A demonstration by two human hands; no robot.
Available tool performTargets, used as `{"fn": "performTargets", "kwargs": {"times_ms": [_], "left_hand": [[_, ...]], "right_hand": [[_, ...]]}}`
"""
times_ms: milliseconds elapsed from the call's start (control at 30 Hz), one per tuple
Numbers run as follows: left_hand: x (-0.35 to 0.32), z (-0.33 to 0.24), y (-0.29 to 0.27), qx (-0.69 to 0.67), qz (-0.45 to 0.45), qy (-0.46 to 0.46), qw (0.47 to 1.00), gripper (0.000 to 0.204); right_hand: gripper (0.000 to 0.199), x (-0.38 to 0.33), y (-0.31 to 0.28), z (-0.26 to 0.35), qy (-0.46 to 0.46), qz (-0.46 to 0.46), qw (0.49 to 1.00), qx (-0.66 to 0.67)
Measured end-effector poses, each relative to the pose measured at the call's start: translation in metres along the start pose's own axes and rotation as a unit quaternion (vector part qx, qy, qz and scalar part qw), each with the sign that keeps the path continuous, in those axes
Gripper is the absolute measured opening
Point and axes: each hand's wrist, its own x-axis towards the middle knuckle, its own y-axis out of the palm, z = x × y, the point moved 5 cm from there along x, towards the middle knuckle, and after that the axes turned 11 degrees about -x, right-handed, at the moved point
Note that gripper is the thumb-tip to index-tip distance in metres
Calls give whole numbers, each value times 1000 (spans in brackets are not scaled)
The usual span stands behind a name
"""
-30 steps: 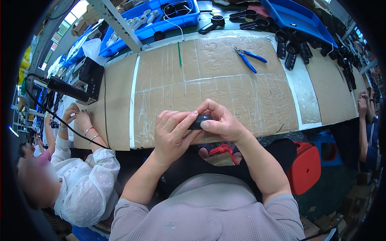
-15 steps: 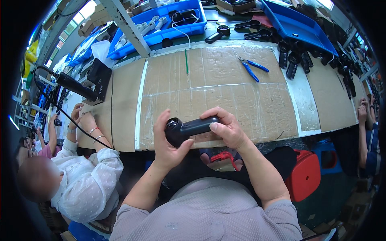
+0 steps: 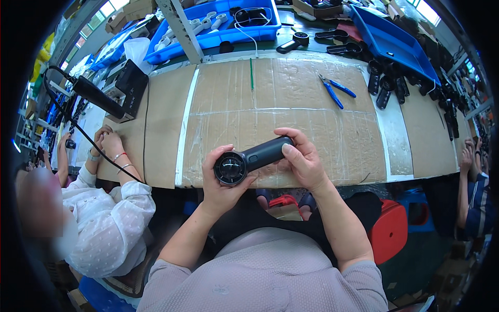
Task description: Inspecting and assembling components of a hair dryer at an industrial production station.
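Hands meet over the near edge of a cardboard-covered workbench (image 3: pixel 291 104), sharing one black handheld fan (image 3: pixel 249 158). Its round head sits in the left hand (image 3: pixel 221 179), whose fingers curl up around the rim, while the right hand (image 3: pixel 304 161) closes over the far end of the handle, thumb on top. Blue-handled pliers (image 3: pixel 335 91) lie well beyond on the bench; a co-worker's hands (image 3: pixel 106 138) work at the left.

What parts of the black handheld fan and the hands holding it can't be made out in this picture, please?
- Fan underside: head view, faces away from the camera.
- Left hand palm: hidden behind the fan head.
- Right hand fingertips: wrapped under the handle.
- Fan grille detail: too small.
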Motion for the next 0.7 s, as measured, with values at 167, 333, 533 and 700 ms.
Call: {"fn": "performTargets", "kwargs": {"times_ms": [167,333,533,700], "left_hand": [[6,8,7,-16,-4,0,1000,87],[16,7,9,7,0,38,999,83],[12,3,12,61,14,68,996,82],[7,-3,18,130,6,143,981,80]], "right_hand": [[35,1,0,2,-12,-55,998,13],[40,3,-4,3,-8,-51,999,16],[39,4,4,-1,-36,-71,995,-57],[38,3,10,1,-90,-116,976,-159]]}}
